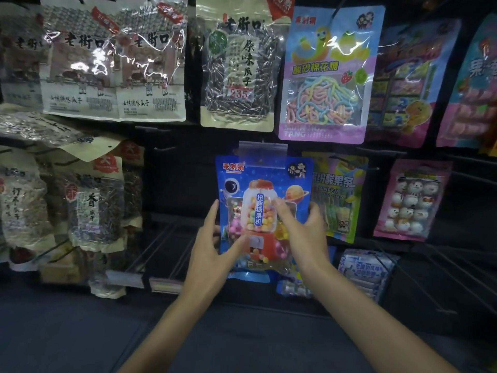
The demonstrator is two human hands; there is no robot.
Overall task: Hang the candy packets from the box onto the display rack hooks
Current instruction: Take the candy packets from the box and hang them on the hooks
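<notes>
A blue candy packet hangs in the middle of the rack, on the lower row. Its front shows a red gumball machine with a clear window of coloured sweets, a ringed planet at the right and red brand lettering at the top left. Its top edge sits behind a clear tag holder; whether a hook passes through the packet cannot be told.

Both hands are on the packet, set apart at its two sides. The left hand holds the left edge, thumb laid on the front and fingers up along the side. The right hand grips the right edge, one digit on the front over the window and the others round the side.

The packet's right edge is just beside a yellow-green sour-strip packet, and a pink packet of snowman marshmallows hangs farther right. Above it hang a sunflower-seed packet and a rainbow marshmallow-rope packet — their bottoms are near the tag holder.

To the left the dark back panel shows open, with a bare hook — then seed bags at the far left. Bare wire prongs jut out at lower left. White-and-blue packets hang at lower right, near the packet's bottom corner.
</notes>
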